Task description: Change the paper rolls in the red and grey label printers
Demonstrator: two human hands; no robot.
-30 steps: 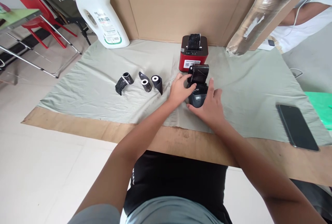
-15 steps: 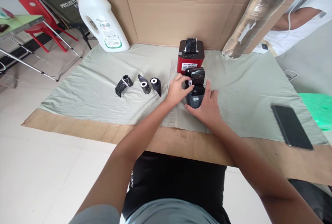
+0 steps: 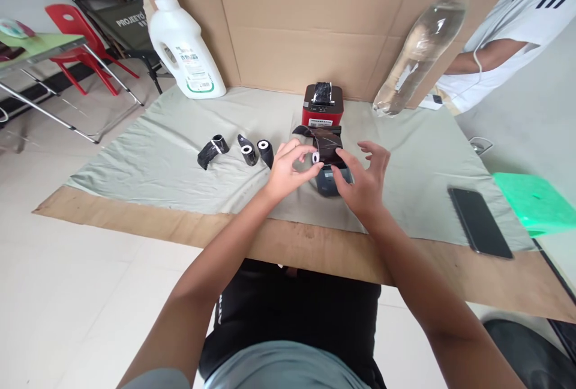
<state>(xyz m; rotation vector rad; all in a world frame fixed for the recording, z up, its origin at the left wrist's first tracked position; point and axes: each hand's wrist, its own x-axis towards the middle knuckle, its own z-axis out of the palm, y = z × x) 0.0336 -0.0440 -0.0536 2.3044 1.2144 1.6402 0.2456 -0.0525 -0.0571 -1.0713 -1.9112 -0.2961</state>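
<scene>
A roll of black paper or film with a white core (image 3: 327, 147) is pinched between my two hands, just above a small black printer (image 3: 328, 183) whose lid appears raised behind it. My left hand (image 3: 288, 171) has thumb and fingers at the white-cored left end. On the right end are the thumb and forefinger of my right hand (image 3: 364, 182), its other fingers spread. A loose flap of the roll curls out at the upper left. The roll hides the inside of the printer. Just behind stands a red and black printer (image 3: 321, 107) with a black strip coming from its top.
Several black rolls, including a left one (image 3: 219, 144) and a middle one (image 3: 249, 155), lie left on the grey cloth (image 3: 148, 155). A white jug (image 3: 184, 47) and a water bottle (image 3: 423, 47) stand at the back. A phone (image 3: 480, 221) lies right. A person's arm (image 3: 490, 56) shows beyond the cardboard.
My right hand has left the side of the black printer and now touches the roll's right end. The roll's loose flap now sticks out to the left. The view has shifted slightly.
</scene>
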